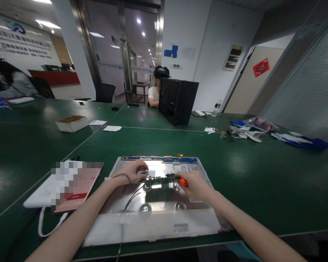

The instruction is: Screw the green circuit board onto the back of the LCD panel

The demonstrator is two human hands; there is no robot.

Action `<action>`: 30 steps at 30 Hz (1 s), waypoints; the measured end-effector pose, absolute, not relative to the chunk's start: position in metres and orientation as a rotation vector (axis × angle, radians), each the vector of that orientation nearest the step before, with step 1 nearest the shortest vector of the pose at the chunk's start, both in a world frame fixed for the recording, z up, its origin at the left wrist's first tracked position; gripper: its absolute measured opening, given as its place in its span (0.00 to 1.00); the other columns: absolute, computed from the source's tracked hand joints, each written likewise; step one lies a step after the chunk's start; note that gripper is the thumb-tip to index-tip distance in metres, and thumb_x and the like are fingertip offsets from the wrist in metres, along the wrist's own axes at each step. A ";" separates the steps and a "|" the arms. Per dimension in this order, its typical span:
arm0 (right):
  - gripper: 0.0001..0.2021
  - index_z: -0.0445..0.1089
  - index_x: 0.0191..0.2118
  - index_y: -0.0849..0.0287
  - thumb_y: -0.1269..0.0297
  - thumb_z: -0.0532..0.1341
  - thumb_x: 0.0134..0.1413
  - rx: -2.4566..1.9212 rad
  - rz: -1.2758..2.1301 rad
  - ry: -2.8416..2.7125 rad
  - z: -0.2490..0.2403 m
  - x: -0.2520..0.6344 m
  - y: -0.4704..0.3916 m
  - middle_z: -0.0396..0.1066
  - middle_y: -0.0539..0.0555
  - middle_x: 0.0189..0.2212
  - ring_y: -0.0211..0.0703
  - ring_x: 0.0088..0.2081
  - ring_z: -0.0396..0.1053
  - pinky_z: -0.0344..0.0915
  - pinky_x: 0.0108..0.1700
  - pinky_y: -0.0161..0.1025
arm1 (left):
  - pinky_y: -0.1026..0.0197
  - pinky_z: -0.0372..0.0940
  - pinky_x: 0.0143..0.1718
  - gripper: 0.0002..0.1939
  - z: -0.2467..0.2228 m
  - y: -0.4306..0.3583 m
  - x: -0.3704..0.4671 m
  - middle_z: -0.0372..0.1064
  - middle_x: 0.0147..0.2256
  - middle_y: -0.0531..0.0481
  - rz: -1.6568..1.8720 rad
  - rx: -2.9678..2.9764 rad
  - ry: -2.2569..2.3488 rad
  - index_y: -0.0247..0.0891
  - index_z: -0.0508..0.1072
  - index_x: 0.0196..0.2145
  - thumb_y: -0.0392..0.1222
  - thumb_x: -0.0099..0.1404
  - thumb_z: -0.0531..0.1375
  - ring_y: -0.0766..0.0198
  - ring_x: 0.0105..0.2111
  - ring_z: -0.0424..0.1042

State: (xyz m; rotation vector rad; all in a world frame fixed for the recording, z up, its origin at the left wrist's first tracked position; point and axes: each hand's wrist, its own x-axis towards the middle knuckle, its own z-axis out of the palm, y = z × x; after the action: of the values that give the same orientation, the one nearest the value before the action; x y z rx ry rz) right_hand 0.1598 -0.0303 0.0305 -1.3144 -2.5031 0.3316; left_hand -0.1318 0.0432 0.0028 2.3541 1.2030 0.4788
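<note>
A flat metal-backed display panel (pixel 164 203) lies before me, with a blue circuit strip (pixel 153 159) along its far edge. Over its middle is a narrow green circuit board (pixel 161 179) with a row of connectors. My left hand (pixel 132 171) is closed at the board's left end, fingertips bent around it. At the opposite end my right hand (pixel 195 185) pinches the board, and an orange-handled tool (pixel 183 182) sticks out of the same grip; its tip is hidden. A thin dark cable (pixel 132 198) runs from near the board's left end down the panel.
Left of the panel are a white device (pixel 41 193) with a white cable and a pink booklet (pixel 80 189). Farther off stand an open cardboard box (pixel 71 125) and a black computer case (pixel 177 102), a person behind it. Bags and loose parts (pixel 243 133) lie right. Another person sits far left.
</note>
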 end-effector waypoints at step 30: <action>0.44 0.53 0.64 0.57 0.40 0.61 0.44 -1.366 0.413 -2.623 0.023 0.180 -0.054 0.59 0.65 0.59 0.60 0.53 0.64 0.62 0.51 0.55 | 0.63 0.59 0.33 0.15 0.021 0.032 -0.135 0.68 0.40 0.49 0.465 2.314 1.145 0.38 0.70 0.38 0.48 0.56 0.62 0.62 0.34 0.66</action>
State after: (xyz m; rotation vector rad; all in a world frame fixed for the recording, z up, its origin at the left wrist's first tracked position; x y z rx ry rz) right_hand 0.1803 -0.0544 0.0229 -1.3656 -2.6231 0.4130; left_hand -0.1353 0.0317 0.0215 2.3145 1.1453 0.4651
